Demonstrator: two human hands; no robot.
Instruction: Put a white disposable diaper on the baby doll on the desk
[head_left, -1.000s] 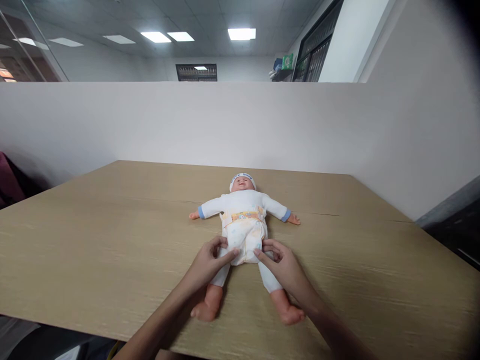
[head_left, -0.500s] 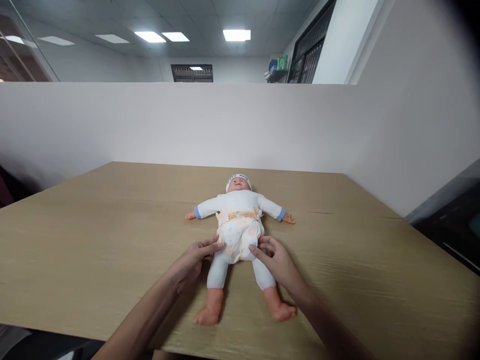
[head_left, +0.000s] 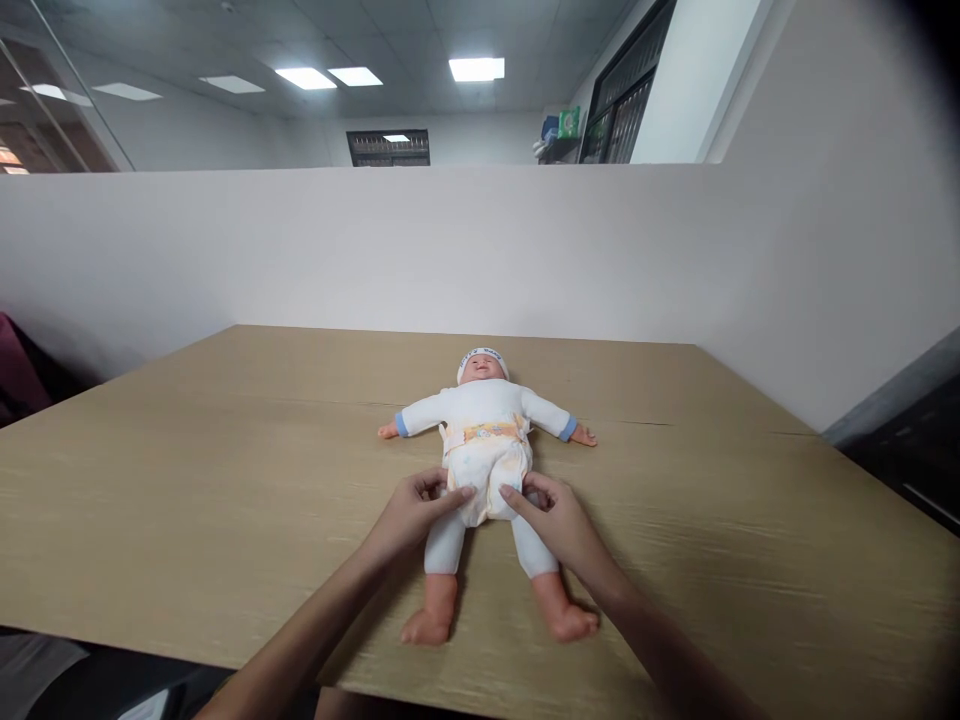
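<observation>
A baby doll [head_left: 480, 404] in a white suit with blue cuffs and a white headband lies on its back, its feet towards me. Around its hips is a white diaper [head_left: 480, 472] with an orange patterned waistband. My left hand [head_left: 420, 508] grips the diaper's leg edge on the left, thumb on top and fingers curled behind. On the other side my right hand [head_left: 553, 512] pinches the opposite leg edge the same way. The fingertips under the diaper are partly hidden.
The doll lies on a wide wooden table [head_left: 225, 480] with a seam across it. A white partition wall [head_left: 450, 250] rises behind. At the right stands a dark object [head_left: 915, 450], and a dark red item [head_left: 22, 370] is at the left edge.
My left hand has moved right and in over the diaper, its thumb now further across the leg edge. My right hand stays nearly in place. The view has shifted slightly.
</observation>
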